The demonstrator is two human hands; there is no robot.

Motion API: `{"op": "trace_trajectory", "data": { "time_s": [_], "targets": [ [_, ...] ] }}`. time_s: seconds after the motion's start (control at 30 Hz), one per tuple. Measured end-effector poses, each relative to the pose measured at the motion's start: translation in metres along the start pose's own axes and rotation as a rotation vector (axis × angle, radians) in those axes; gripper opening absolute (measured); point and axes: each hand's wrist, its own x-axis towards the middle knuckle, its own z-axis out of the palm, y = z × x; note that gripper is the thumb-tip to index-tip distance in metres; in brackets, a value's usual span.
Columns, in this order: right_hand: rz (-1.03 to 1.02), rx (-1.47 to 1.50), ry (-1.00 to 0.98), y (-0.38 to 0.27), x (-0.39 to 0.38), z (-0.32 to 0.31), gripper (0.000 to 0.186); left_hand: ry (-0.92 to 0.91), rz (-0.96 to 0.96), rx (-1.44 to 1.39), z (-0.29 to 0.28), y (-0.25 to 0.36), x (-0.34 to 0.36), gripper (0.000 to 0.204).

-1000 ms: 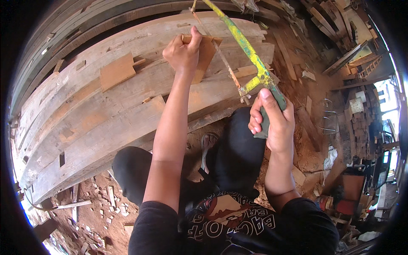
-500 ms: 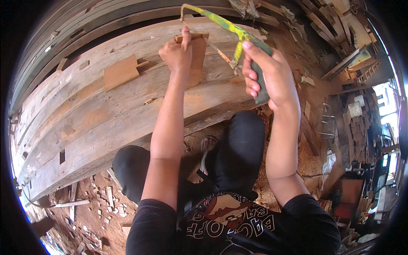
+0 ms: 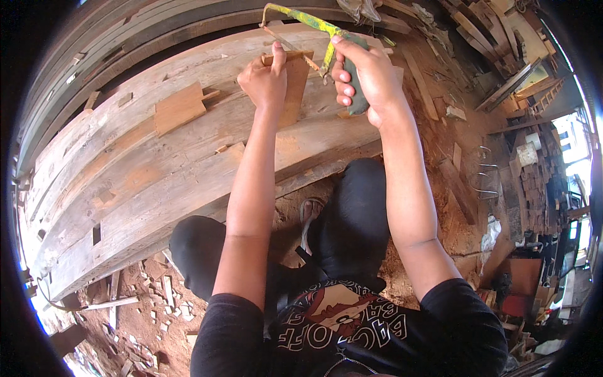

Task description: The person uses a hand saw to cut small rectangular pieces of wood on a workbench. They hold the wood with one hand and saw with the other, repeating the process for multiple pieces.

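My right hand [image 3: 374,78] is wrapped round the dark green handle of a small hacksaw [image 3: 314,24] with a yellow-green frame. The saw's thin blade runs slantwise just behind the top edge of a brown wooden board [image 3: 296,88]; whether it touches the wood I cannot tell. My left hand [image 3: 264,80] grips that board at its upper left, thumb pointing up. The board stands on edge on the large weathered timbers. Left of it, a flat brown wood piece [image 3: 179,108] with a notched end lies on the same timbers.
The broad grey timber surface [image 3: 157,182] stretches across the left and middle. Small wood offcuts [image 3: 169,295] litter the dirt floor at lower left. My knees [image 3: 361,207] are bent close to the timber's near edge. Stacked planks [image 3: 487,38] and scrap wood line the right side.
My right hand has moved left and slightly up with the hacksaw, so the handle is nearer the board. My left hand keeps its hold on the board, almost unmoved.
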Motion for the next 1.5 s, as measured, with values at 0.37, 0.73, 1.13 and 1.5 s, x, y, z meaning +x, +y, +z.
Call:
{"op": "trace_trajectory", "data": {
  "time_s": [0.37, 0.73, 1.13, 1.5],
  "targets": [
    [-0.042, -0.050, 0.032, 0.013, -0.020, -0.005, 0.036, 0.057, 0.007, 0.011, -0.002, 0.004, -0.003, 0.062],
    [-0.043, 0.052, 0.064, 0.015, -0.058, -0.003, 0.037, 0.142, -0.029, -0.052, 0.005, -0.005, 0.000, 0.058],
    [-0.037, 0.036, 0.149, 0.019, -0.118, -0.020, 0.038, 0.012, -0.043, -0.106, 0.001, 0.006, -0.003, 0.069],
    [-0.022, -0.018, 0.012, 0.008, -0.045, -0.016, 0.041, -0.084, -0.055, -0.004, -0.003, -0.002, -0.004, 0.059]
  ]
}}
